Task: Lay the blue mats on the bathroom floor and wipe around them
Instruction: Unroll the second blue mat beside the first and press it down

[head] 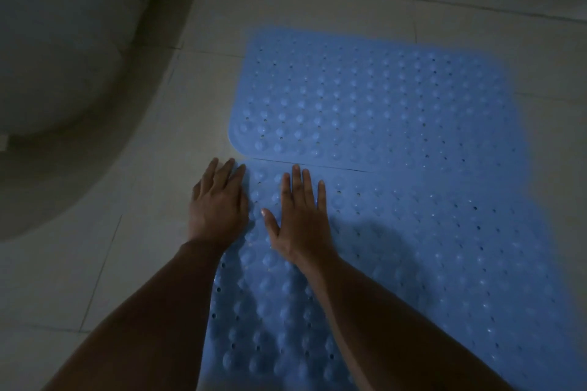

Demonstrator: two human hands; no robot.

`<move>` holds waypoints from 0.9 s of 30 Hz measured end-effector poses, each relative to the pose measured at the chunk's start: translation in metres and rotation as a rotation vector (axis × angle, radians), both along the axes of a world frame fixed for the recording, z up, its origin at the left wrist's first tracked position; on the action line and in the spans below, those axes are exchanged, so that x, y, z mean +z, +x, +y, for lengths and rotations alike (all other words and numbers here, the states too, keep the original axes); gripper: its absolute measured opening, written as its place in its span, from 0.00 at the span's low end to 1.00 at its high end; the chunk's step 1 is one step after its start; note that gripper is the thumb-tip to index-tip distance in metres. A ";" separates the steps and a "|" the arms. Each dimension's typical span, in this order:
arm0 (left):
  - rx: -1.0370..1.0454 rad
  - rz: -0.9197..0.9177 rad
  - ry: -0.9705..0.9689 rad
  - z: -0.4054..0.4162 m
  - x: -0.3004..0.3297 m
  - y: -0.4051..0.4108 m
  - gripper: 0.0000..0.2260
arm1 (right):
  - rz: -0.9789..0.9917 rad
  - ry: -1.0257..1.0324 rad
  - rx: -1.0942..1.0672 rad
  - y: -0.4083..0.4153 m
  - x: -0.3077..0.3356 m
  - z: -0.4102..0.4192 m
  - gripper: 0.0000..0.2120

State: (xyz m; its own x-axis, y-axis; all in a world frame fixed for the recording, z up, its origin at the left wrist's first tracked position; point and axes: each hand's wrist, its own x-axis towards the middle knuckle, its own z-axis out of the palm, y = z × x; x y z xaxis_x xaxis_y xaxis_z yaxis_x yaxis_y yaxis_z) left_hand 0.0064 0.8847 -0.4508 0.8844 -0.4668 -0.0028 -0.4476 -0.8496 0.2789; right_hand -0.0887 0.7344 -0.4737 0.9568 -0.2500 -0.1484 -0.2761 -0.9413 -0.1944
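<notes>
On the tiled floor (pixel 143 124), near mat (pixel 413 247) lengthwise toward the viewer, left hand (pixel 219 203) and right hand (pixel 298 216) flat, fingers spread.

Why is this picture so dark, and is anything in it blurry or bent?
Head view: dim light throughout, darkest at the corners; the far mat has a soft, smeared far edge; the arms throw shadows across the near mat; tile lines on the floor bow from the wide lens.

Pale tiled floor (pixel 133 263) with thin grout lines. Two blue studded mats lie flat on it, far mat (pixel 374 105) and near mat (pixel 428 247), edges touching.
</notes>
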 end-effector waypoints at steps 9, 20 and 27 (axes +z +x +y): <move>0.002 -0.097 0.018 -0.007 -0.010 0.006 0.24 | 0.010 0.035 -0.001 0.000 0.001 -0.002 0.39; 0.028 -0.081 0.052 -0.003 0.021 0.006 0.25 | 0.360 0.214 0.015 0.030 0.040 -0.014 0.41; -0.029 -0.045 0.061 -0.037 0.038 -0.015 0.28 | 0.204 0.381 -0.171 0.063 0.123 -0.094 0.16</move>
State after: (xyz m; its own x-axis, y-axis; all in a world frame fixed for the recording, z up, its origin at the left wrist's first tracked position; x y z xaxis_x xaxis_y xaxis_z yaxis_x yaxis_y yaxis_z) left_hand -0.0083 0.8480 -0.4125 0.8701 -0.4928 0.0074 -0.4835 -0.8508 0.2059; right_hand -0.0254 0.6402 -0.3503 0.8484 -0.2928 -0.4411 -0.4897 -0.7506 -0.4436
